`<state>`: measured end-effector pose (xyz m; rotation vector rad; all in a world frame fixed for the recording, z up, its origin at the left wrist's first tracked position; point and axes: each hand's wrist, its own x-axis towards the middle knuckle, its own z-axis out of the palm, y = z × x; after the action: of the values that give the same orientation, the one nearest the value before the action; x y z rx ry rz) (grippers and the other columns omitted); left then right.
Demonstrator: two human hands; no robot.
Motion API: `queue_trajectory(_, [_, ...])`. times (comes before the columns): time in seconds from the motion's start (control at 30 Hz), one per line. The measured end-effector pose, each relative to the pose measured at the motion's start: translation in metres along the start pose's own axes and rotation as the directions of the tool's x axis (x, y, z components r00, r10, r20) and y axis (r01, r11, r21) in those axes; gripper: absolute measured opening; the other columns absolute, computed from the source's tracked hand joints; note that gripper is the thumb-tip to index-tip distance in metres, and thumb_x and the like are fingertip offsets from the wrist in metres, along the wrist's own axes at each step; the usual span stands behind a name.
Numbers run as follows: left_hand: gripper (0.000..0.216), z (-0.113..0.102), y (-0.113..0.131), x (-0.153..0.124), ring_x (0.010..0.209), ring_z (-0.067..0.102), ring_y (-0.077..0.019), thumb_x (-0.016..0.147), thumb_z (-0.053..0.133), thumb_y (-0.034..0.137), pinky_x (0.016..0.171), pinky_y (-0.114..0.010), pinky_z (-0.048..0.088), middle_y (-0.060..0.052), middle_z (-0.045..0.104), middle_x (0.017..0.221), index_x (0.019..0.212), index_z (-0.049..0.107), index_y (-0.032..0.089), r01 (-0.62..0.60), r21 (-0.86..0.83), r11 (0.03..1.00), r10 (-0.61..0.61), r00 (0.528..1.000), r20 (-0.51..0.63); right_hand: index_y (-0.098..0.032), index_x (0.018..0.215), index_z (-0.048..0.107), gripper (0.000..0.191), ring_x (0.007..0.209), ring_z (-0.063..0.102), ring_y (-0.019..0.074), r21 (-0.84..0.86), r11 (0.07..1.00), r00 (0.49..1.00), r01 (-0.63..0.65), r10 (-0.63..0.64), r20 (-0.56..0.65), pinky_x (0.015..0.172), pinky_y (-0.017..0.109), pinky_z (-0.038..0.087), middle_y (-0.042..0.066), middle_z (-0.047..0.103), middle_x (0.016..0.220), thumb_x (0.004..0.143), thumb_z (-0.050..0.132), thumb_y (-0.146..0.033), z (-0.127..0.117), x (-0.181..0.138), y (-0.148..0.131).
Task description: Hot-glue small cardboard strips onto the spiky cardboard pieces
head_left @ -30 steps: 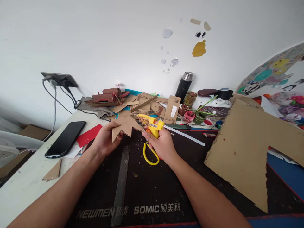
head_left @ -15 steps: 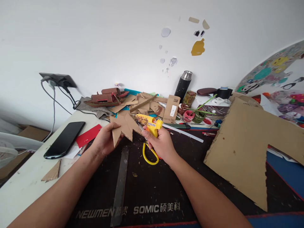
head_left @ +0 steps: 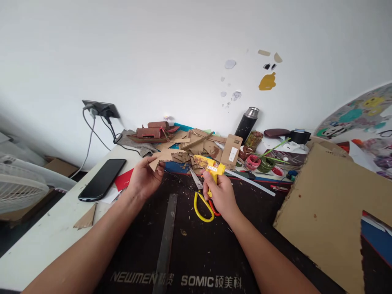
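My left hand [head_left: 146, 176] pinches a jagged-edged piece of cardboard [head_left: 167, 155], tilted so that its cut edge shows. My right hand [head_left: 221, 193] is wrapped round a yellow hot glue gun [head_left: 211, 166], its nozzle pointing left near the cardboard. A clear glue stick [head_left: 251, 182] sticks out of the back of the gun. Below the gun, scissors [head_left: 204, 209] with yellow and red handles lie on the black mat [head_left: 196, 249], partly hidden by my right hand. A ruler [head_left: 167, 239] lies on the mat between my forearms.
Cardboard scraps [head_left: 199, 141] pile up at the back, beside a model boat [head_left: 153, 134]. A black thermos [head_left: 246, 124] and paint jars [head_left: 252, 162] stand behind the gun. A large cardboard sheet [head_left: 324, 212] is at right, a phone [head_left: 102, 179] and triangular scrap [head_left: 86, 217] at left.
My left hand has tilted the cardboard from face-on to nearly edge-on. The glue gun has drawn back from the cardboard, uncovering the scissor blades. The whole view has shifted.
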<state>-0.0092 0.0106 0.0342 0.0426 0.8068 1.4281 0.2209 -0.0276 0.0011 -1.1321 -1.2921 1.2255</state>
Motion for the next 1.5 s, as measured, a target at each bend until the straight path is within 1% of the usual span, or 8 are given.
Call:
queue_trajectory(0.17, [0.025, -0.0024, -0.0006, 0.0021, 0.049, 0.065, -0.0111, 0.091, 0.048, 0.002, 0.043, -0.012, 0.054, -0.005, 0.068, 0.071, 0.111, 0.060, 0.011, 0.009, -0.038, 0.999, -0.008, 1.000, 0.010, -0.023, 0.069, 0.055, 0.066, 0.041, 0.050, 0.0122, -0.030, 1.000, 0.999, 0.007, -0.006, 0.034, 0.047, 0.027, 0.043, -0.003, 0.054, 0.052, 0.090, 0.065, -0.085, 0.0026, -0.0029, 0.0062])
queue_trajectory(0.37, [0.029, -0.0033, -0.0015, 0.0029, 0.049, 0.066, -0.0120, 0.091, 0.050, 0.001, 0.043, -0.012, 0.055, -0.004, 0.069, 0.071, 0.116, 0.061, 0.012, 0.019, -0.008, 1.000, -0.019, 1.000, 0.002, -0.019, 0.093, 0.072, 0.064, 0.043, 0.051, 0.0151, -0.056, 0.998, 0.999, 0.027, -0.025, 0.045, 0.047, 0.028, 0.044, -0.005, 0.054, 0.051, 0.093, 0.064, -0.082, 0.0032, -0.0058, 0.0063])
queue_trajectory(0.5, [0.032, -0.0018, -0.0039, 0.0023, 0.049, 0.066, -0.0120, 0.090, 0.051, 0.001, 0.043, -0.013, 0.056, -0.004, 0.071, 0.073, 0.118, 0.062, 0.013, -0.008, 0.012, 1.000, 0.009, 1.000, -0.011, -0.021, 0.076, 0.067, 0.064, 0.041, 0.050, 0.0148, -0.096, 0.994, 0.998, 0.051, -0.048, 0.033, 0.047, 0.028, 0.044, -0.003, 0.052, 0.046, 0.095, 0.062, -0.083, 0.0021, -0.0073, 0.0035])
queue_trajectory(0.67, [0.028, -0.0001, -0.0057, 0.0020, 0.048, 0.067, -0.0118, 0.095, 0.049, 0.003, 0.043, -0.012, 0.055, -0.004, 0.071, 0.073, 0.118, 0.063, 0.011, -0.020, 0.020, 1.000, 0.021, 0.998, -0.053, -0.025, 0.064, 0.056, 0.067, 0.040, 0.049, 0.0146, -0.109, 0.992, 0.998, 0.062, -0.061, 0.015, 0.046, 0.028, 0.042, -0.002, 0.050, 0.043, 0.097, 0.058, -0.083, 0.0003, -0.0071, 0.0038])
queue_trajectory(0.83, [0.028, -0.0007, -0.0068, 0.0033, 0.048, 0.067, -0.0120, 0.097, 0.047, 0.004, 0.043, -0.012, 0.055, -0.004, 0.071, 0.073, 0.120, 0.062, 0.010, -0.025, 0.035, 0.999, 0.027, 0.998, -0.060, -0.024, 0.060, 0.056, 0.070, 0.040, 0.050, 0.0141, -0.096, 0.994, 0.998, 0.053, -0.056, -0.019, 0.048, 0.028, 0.044, -0.001, 0.051, 0.043, 0.096, 0.058, -0.084, -0.0004, -0.0062, 0.0035])
queue_trajectory(1.13, [0.030, 0.0000, -0.0086, 0.0030, 0.049, 0.067, -0.0114, 0.097, 0.046, 0.003, 0.044, -0.012, 0.056, -0.006, 0.074, 0.078, 0.119, 0.064, 0.013, -0.045, 0.046, 0.998, 0.047, 0.998, -0.040, -0.024, 0.060, 0.055, 0.068, 0.039, 0.048, 0.0135, -0.083, 0.994, 0.998, 0.067, -0.068, -0.005, 0.048, 0.028, 0.041, -0.002, 0.049, 0.042, 0.101, 0.056, -0.078, -0.0007, -0.0077, 0.0098])
queue_trajectory(1.3, [0.034, 0.0005, -0.0083, 0.0026, 0.049, 0.067, -0.0119, 0.094, 0.049, 0.002, 0.044, -0.013, 0.058, -0.006, 0.076, 0.080, 0.122, 0.063, 0.013, -0.033, 0.031, 0.999, 0.034, 0.998, -0.043, -0.024, 0.064, 0.058, 0.068, 0.038, 0.048, 0.0142, -0.071, 0.997, 0.998, 0.044, -0.046, -0.035, 0.045, 0.028, 0.040, -0.003, 0.048, 0.042, 0.098, 0.057, -0.082, 0.0001, -0.0077, 0.0049])
queue_trajectory(1.5, [0.029, 0.0005, -0.0089, 0.0025, 0.048, 0.067, -0.0117, 0.095, 0.049, 0.002, 0.045, -0.012, 0.058, -0.005, 0.075, 0.077, 0.117, 0.064, 0.013, -0.036, 0.043, 0.998, 0.038, 0.998, -0.043, -0.025, 0.062, 0.056, 0.069, 0.037, 0.047, 0.0134, -0.062, 0.998, 0.998, 0.026, -0.029, -0.054, 0.044, 0.028, 0.039, -0.003, 0.049, 0.041, 0.096, 0.058, -0.084, 0.0009, -0.0084, 0.0012])
